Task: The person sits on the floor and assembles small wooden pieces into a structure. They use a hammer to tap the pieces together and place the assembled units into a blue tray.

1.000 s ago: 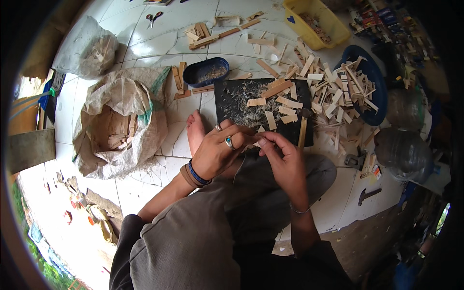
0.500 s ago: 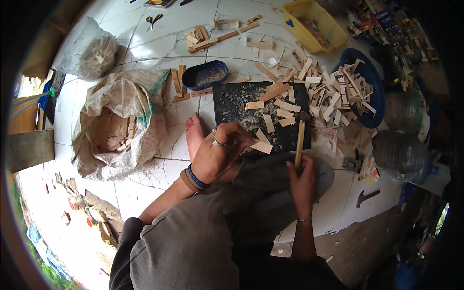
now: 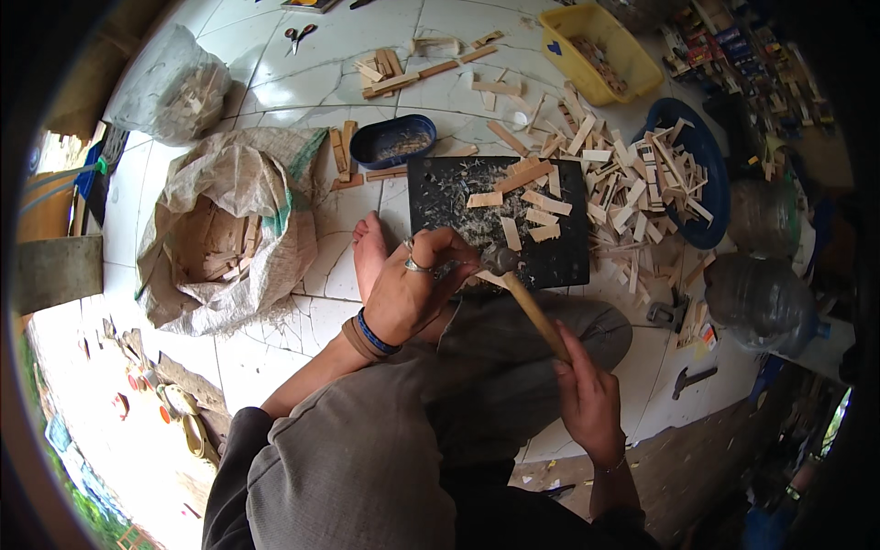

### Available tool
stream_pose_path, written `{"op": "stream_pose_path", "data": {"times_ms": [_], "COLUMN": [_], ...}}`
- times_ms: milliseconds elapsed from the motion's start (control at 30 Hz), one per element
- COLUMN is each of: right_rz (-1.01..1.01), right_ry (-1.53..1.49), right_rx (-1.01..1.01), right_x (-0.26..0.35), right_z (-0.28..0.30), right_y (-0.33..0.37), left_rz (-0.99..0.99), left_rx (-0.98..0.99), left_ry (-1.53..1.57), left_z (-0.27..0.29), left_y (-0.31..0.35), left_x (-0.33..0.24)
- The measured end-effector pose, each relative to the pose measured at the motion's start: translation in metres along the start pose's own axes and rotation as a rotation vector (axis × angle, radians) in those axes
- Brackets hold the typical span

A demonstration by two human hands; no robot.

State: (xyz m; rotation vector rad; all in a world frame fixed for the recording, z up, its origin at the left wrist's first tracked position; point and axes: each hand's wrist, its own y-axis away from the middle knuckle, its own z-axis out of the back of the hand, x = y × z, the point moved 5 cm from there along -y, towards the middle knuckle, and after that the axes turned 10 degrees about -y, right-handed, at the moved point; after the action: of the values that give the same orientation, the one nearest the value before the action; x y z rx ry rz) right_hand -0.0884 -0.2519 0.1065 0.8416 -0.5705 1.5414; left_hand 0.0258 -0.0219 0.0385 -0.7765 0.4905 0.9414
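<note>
My right hand [image 3: 587, 394] is wrapped around the wooden handle of a hammer [image 3: 533, 316], which slants up to the left. Its metal head is beside the fingertips of my left hand [image 3: 417, 286], covering part of what lies there. My left fingers are pinched on a small pale wooden strip [image 3: 491, 276] at the near edge of a black board [image 3: 568, 261]. Sawdust and shavings cover the board's middle. Several other short wooden strips [image 3: 511, 233] lie on it beyond my hands.
A heap of wooden pieces [image 3: 632, 197] spills from a blue basin [image 3: 720, 202] at right. A small blue tray [image 3: 367, 163], a woven sack [image 3: 302, 247] and a yellow tub [image 3: 646, 81] stand around the board. A second hammer [image 3: 694, 379] lies on the tiles, near plastic bottles [image 3: 756, 293].
The hammer has swung left and down, its head moving from the board's right side to my left fingertips. My right hand has shifted slightly right and nearer me; my left hand stays put.
</note>
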Motion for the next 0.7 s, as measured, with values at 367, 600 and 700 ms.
{"op": "stream_pose_path", "data": {"times_ms": [367, 600, 700], "right_rz": [0.210, 0.232, 0.219], "right_ry": [0.128, 0.199, 0.186], "right_rx": [-0.039, 0.005, -0.010], "right_x": [0.013, 0.013, 0.011], "right_z": [0.002, -0.003, -0.001], "right_y": [-0.003, 0.000, 0.001], "left_rz": [-0.014, -0.062, -0.077], "left_rx": [-0.049, -0.080, -0.102], "left_ry": [0.043, -0.009, 0.036], "left_z": [0.000, 0.008, 0.008], "left_y": [0.001, -0.004, -0.006], "left_x": [0.003, -0.004, -0.005]}}
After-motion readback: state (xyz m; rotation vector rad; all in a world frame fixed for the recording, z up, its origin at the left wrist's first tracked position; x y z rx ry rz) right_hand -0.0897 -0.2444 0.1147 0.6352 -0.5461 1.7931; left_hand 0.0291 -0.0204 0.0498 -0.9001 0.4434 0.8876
